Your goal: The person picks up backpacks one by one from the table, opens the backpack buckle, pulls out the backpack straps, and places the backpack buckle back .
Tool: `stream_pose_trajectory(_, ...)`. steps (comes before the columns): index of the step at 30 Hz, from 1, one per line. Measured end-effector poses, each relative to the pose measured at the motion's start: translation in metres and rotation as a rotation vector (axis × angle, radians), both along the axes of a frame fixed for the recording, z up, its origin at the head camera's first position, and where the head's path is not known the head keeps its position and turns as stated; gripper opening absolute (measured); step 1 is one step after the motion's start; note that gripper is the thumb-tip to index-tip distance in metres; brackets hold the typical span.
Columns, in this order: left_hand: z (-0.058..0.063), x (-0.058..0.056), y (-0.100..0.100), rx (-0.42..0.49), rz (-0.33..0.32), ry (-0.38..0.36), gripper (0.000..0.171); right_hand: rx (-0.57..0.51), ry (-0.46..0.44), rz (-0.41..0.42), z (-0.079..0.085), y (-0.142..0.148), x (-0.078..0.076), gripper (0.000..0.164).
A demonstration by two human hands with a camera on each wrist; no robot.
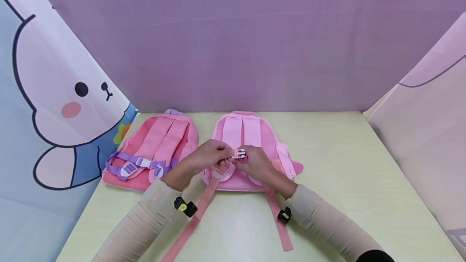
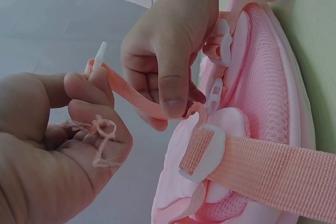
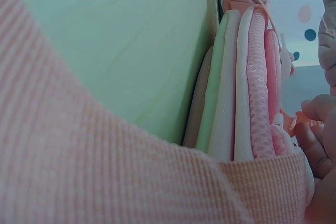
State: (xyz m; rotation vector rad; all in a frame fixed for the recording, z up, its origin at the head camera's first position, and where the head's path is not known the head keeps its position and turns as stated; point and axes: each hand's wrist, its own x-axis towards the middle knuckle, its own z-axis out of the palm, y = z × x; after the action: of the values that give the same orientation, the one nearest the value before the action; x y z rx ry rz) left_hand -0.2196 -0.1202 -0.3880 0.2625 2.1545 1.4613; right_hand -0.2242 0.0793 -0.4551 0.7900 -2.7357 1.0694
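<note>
Between both hands in the head view, a white side-release buckle half [image 1: 239, 153] shows its prongs toward the right. My left hand [image 2: 58, 129] pinches the peach webbing strap [image 2: 134, 95] at its buckle end; a white tip rises above the fingers. Loose peach threads [image 2: 103, 135] hang over these fingers. Farther along the same strap, my right hand [image 2: 165, 51] pinches it between thumb and fingers. Both hands are over the light pink backpack [image 1: 233, 130], which lies with its shoulder straps up. A white strap adjuster [image 2: 205, 153] sits close below the hands.
To the left lies a coral backpack [image 1: 156, 132] with purple straps and a white buckle [image 1: 143, 162]. Two peach strap tails [image 1: 185, 235] run from the light pink backpack toward the front of the table [image 1: 349, 165]. A purple curtain [image 1: 240, 43] stands behind.
</note>
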Motion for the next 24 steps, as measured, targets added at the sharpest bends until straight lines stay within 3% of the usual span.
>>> stream_pose_trajectory(8, 0.0004, 0.0003, 0.0001, 0.021, 0.006, -0.023, 0.025, -0.025, -0.006, 0.014, 0.0009, 0.0006, 0.0003, 0.024)
stream_pose_trajectory(24, -0.0045, -0.0024, -0.0019, -0.01, 0.012, 0.026, 0.025, -0.139, 0.047, 0.078, 0.0049, 0.0004, 0.0004, 0.03)
